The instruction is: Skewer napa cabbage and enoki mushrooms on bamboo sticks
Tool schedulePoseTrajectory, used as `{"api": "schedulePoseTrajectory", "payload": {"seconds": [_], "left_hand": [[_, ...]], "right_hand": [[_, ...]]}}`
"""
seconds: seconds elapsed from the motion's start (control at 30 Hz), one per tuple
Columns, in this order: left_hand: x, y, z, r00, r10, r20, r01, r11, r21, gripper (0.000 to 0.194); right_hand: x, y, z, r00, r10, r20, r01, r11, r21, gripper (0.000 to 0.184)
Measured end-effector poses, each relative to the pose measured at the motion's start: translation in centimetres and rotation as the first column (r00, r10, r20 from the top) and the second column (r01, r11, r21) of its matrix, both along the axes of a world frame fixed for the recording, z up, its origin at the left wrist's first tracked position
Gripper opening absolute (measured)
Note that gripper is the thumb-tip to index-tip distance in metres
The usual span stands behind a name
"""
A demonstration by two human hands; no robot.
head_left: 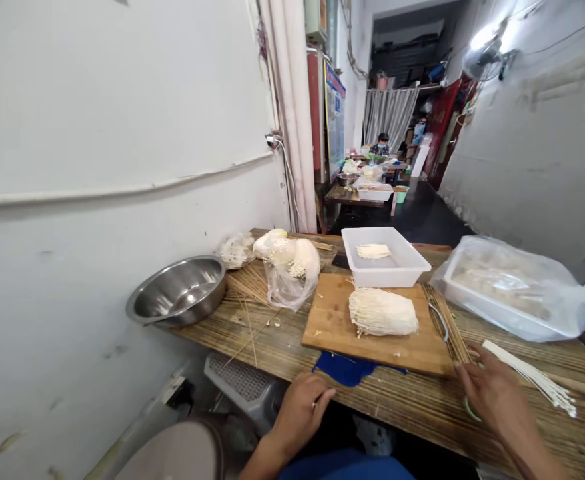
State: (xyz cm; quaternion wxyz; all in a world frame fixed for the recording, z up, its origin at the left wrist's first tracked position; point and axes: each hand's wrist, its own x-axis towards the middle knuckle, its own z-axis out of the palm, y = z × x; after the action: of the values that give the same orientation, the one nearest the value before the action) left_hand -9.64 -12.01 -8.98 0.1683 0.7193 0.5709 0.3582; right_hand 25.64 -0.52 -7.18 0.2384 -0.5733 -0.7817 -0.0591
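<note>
My left hand [303, 405] hangs at the table's near edge with its fingers curled in; what they hold, if anything, I cannot make out. My right hand [489, 387] has its fingers closed around the near ends of a bundle of bamboo skewers [453, 333] right of the cutting board [329, 320]. On the board lies a thick bunch of enoki mushrooms [383, 312]. A loose strand of enoki [532, 377] rests to the right of my right hand. Part of a green curved thing [472, 410] shows beneath that hand.
A steel bowl [182, 293] stands at the left by the wall. Bagged enoki [292, 267] and scattered skewers [247, 285] lie beside it. Behind the board is a white tub [385, 273]; a bag-wrapped tray [512, 293] sits right. A person [381, 147] sits far back.
</note>
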Motion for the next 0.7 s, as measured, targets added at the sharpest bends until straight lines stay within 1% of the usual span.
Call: {"api": "schedulePoseTrajectory", "payload": {"seconds": [0.03, 0.1, 0.13, 0.17, 0.2, 0.23, 0.27, 0.33, 0.4, 0.43, 0.5, 0.53, 0.57, 0.63, 0.7], "left_hand": [[-0.3, -0.3, -0.1, 0.998, 0.018, 0.065, -0.017, 1.000, -0.006, 0.028], [-0.6, 0.2, 0.6, 0.973, 0.062, 0.221, -0.049, 0.997, -0.061, 0.028], [-0.7, 1.1, 1.3, 0.946, 0.104, 0.306, -0.071, 0.990, -0.118, 0.029], [-0.8, 2.6, 2.3, 0.910, 0.160, 0.382, -0.095, 0.978, -0.184, 0.031], [-0.8, 4.6, 3.3, 0.871, 0.208, 0.445, -0.100, 0.962, -0.252, 0.036], [-0.7, 7.0, 4.4, 0.822, 0.286, 0.493, -0.146, 0.942, -0.303, 0.038], [-0.6, 9.8, 5.4, 0.801, 0.319, 0.507, -0.170, 0.933, -0.318, 0.040], [-0.2, 16.0, 7.1, 0.771, 0.358, 0.526, -0.183, 0.916, -0.356, 0.044], [0.6, 22.3, 8.2, 0.752, 0.407, 0.519, -0.174, 0.882, -0.439, 0.044], [1.1, 25.3, 8.5, 0.746, 0.427, 0.511, -0.159, 0.859, -0.486, 0.042], [2.2, 30.1, 8.7, 0.742, 0.464, 0.483, -0.117, 0.800, -0.588, 0.034], [2.9, 32.0, 8.6, 0.744, 0.480, 0.465, -0.097, 0.766, -0.636, 0.031], [3.4, 33.4, 8.4, 0.745, 0.496, 0.446, -0.083, 0.733, -0.676, 0.029], [4.3, 35.1, 7.9, 0.745, 0.526, 0.410, -0.086, 0.685, -0.723, 0.028], [4.6, 35.7, 7.8, 0.735, 0.553, 0.393, -0.112, 0.671, -0.733, 0.029]], "right_hand": [[0.2, 0.4, 1.0, 0.999, -0.022, -0.034, 0.020, 0.997, -0.077, 0.052], [0.0, 1.6, 3.4, 0.992, -0.082, -0.095, 0.055, 0.963, -0.262, 0.056], [-0.3, 2.6, 4.6, 0.990, -0.094, -0.105, 0.056, 0.946, -0.319, 0.056], [-0.6, 3.8, 5.8, 0.990, -0.080, -0.113, 0.040, 0.946, -0.322, 0.056], [-1.0, 5.3, 6.9, 0.993, -0.047, -0.111, 0.012, 0.956, -0.294, 0.055], [-1.4, 7.1, 7.8, 0.992, -0.043, -0.116, 0.013, 0.969, -0.247, 0.053], [-1.7, 9.1, 8.6, 0.991, -0.070, -0.117, 0.042, 0.973, -0.226, 0.052], [-2.3, 13.3, 9.5, 0.987, -0.118, -0.106, 0.089, 0.964, -0.249, 0.054], [-2.7, 17.5, 9.5, 0.986, -0.135, -0.094, 0.104, 0.955, -0.278, 0.051], [-2.8, 19.4, 9.3, 0.987, -0.132, -0.092, 0.101, 0.953, -0.285, 0.045], [-2.9, 22.9, 8.7, 0.987, -0.126, -0.103, 0.089, 0.948, -0.306, 0.028], [-2.8, 24.5, 8.3, 0.985, -0.127, -0.117, 0.084, 0.944, -0.318, 0.023], [-2.7, 25.9, 7.9, 0.982, -0.131, -0.137, 0.079, 0.940, -0.332, 0.022], [-2.4, 28.1, 7.3, 0.970, -0.146, -0.193, 0.066, 0.927, -0.368, 0.024], [-2.1, 29.7, 6.8, 0.954, -0.156, -0.257, 0.037, 0.909, -0.414, 0.027]]}}
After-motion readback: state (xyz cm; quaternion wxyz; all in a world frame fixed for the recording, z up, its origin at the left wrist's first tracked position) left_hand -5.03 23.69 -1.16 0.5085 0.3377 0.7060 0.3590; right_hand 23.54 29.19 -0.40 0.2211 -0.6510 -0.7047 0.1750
